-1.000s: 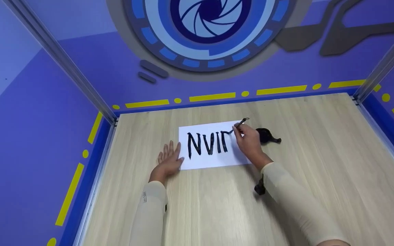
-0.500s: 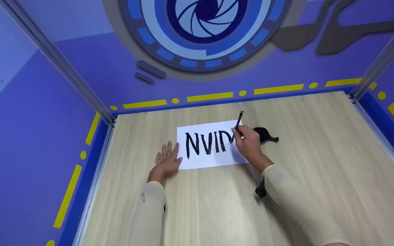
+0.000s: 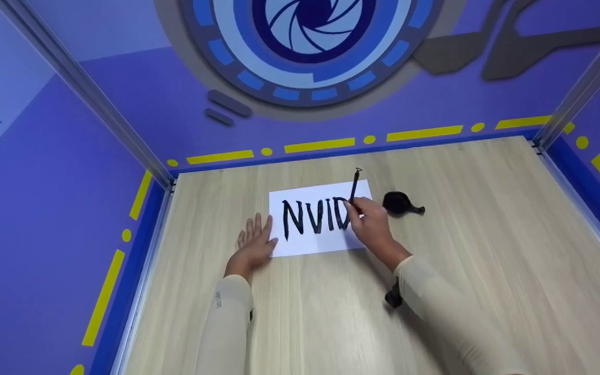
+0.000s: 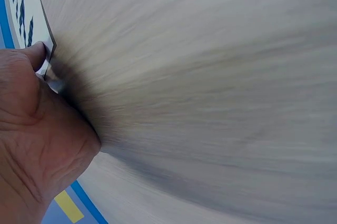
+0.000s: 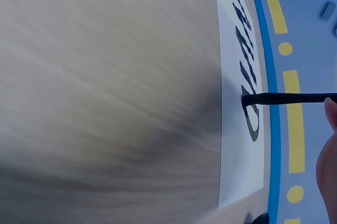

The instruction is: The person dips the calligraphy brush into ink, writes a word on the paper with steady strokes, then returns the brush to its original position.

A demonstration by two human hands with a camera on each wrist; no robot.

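A white sheet of paper (image 3: pixel 305 248) lies on the wooden table, bearing thick black letters (image 3: pixel 316 217) that read "NVID". My left hand (image 3: pixel 254 246) lies with fingers stretched at the paper's left edge; in the left wrist view its thumb (image 4: pixel 37 54) presses on a corner of the sheet. Between thumb and fingers, my right hand (image 3: pixel 374 224) pinches a dark ink brush (image 3: pixel 355 185) with a small loop at its top end. In the right wrist view the brush (image 5: pixel 284 98) meets the paper at the last letter, its tip on the black stroke.
Right of the paper sits a round black dish (image 3: pixel 398 203) with a short spout or handle. Printed blue-purple panels (image 3: pixel 300 120) enclose the table at the back and sides, with metal posts in the corners. A black wrist camera (image 3: pixel 394 297) hangs under the right forearm.
My right hand has drawn the curved stroke, turning the "D" from a partial shape into a full letter. It moved down and left, and the brush now stands more upright. The left hand stays put.
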